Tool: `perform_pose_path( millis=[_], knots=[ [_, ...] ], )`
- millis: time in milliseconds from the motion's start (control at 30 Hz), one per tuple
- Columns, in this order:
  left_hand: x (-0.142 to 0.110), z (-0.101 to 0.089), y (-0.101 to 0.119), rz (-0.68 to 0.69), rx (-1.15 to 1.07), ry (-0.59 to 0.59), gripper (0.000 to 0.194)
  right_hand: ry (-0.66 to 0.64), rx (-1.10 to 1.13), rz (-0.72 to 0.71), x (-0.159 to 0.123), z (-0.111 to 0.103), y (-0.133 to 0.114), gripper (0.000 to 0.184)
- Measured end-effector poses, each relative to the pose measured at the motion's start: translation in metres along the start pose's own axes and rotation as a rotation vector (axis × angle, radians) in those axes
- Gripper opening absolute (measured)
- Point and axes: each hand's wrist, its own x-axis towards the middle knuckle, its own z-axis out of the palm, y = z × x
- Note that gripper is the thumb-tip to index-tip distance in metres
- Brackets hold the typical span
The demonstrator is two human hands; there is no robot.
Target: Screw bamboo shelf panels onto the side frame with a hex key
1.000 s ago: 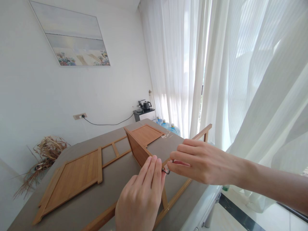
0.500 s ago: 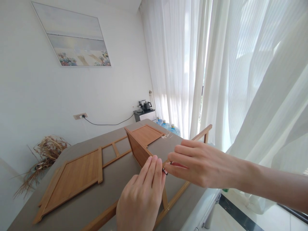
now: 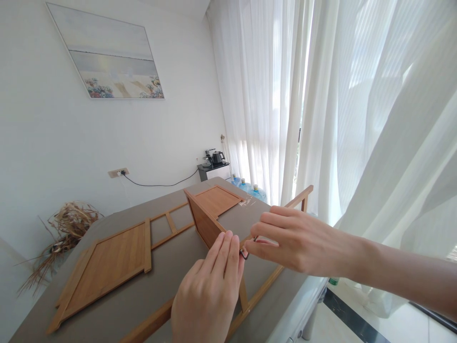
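While sheer white curtains (image 3: 357, 95) fill the right side of the view, a grey-brown table (image 3: 171, 267) stretches across the lower part, and a framed painting (image 3: 110, 57) hangs beyond it at upper left. On the table's left lies a flat wooden panel (image 3: 110, 267). Near the middle, an upright wooden panel (image 3: 203, 220) runs toward the person, and a smaller flat panel (image 3: 218, 197) lies just behind it. The right hand (image 3: 294, 238) pinches a bent dark metal rod between thumb and fingers. The left hand (image 3: 207, 290) lies over the near end of the upright wooden panel, fingers pressed together and pointing away; its underside is hidden, so whether it grips cannot be told. The bent dark metal rod (image 3: 244, 255) sits between the hands, its bend just beside the left fingers.
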Motion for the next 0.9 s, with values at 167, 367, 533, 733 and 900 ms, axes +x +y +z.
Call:
perform_pose_path(
  millis=[167,367,533,733,900],
  knots=[
    [0.001,-0.001,0.0,0.001,-0.003,0.006,0.023,0.04,0.043,0.03,-0.008,0.006,0.001,0.024],
    [0.0,-0.001,0.0,0.008,-0.015,-0.002,0.023,0.106,0.059,0.008,-0.011,0.013,0.0,0.019],
    [0.0,-0.001,0.0,0.014,-0.013,0.004,0.022,0.072,0.037,-0.043,-0.001,0.01,0.0,0.016],
    [-0.002,0.0,0.0,0.006,-0.008,0.003,0.023,0.049,0.003,-0.047,0.001,0.007,0.002,0.017],
    [-0.001,0.001,0.0,-0.003,-0.011,0.011,0.022,0.051,0.046,-0.001,-0.006,0.01,0.003,0.021]
  ],
)
